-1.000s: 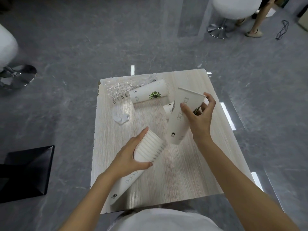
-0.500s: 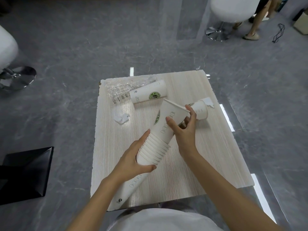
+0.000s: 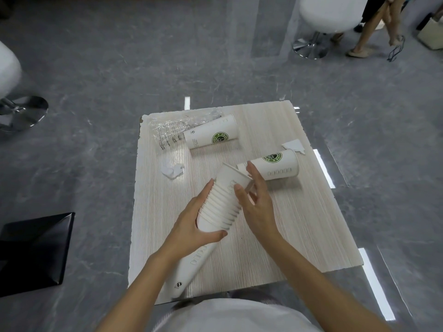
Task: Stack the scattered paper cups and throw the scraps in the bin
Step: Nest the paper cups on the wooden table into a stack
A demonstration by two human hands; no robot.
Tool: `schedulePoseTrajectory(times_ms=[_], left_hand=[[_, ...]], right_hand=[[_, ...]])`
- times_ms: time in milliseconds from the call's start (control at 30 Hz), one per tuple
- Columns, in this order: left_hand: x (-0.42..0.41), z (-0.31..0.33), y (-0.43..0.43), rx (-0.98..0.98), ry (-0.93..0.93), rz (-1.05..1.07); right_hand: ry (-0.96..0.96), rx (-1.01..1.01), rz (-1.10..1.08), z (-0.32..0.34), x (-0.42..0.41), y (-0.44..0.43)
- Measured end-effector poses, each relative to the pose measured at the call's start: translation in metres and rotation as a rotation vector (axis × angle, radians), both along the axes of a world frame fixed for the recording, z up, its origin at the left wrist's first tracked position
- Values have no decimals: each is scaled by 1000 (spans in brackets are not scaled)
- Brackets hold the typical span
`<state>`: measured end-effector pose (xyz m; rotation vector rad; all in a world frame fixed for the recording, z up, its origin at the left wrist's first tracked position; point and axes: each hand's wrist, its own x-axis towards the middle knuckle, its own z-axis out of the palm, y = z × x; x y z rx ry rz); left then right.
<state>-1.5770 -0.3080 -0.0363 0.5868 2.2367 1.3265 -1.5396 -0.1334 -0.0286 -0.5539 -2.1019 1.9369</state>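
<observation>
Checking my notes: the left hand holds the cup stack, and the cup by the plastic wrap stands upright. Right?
Not quite. The head view shows the cup by the plastic wrap lying on its side on the table, not upright. The left hand does hold the stack.

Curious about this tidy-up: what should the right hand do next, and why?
Probably reach the right hand to the paper cup lying just beyond it: the left hand grips the cup stack, the top cup looks seated, and that loose cup lies nearest.
</observation>
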Motion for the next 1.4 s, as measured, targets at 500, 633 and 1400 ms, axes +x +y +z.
schedulePoseTrajectory(times_ms=[500, 633, 1400], left_hand=[[-8, 9, 7, 0, 4, -10], [-10, 8, 13, -23, 14, -14], [-28, -9, 20, -41, -63, 69]], right_hand=[[75, -24, 50, 3, 5, -7], [66, -117, 40, 5, 1, -4], [-224, 414, -295, -37, -99, 155]])
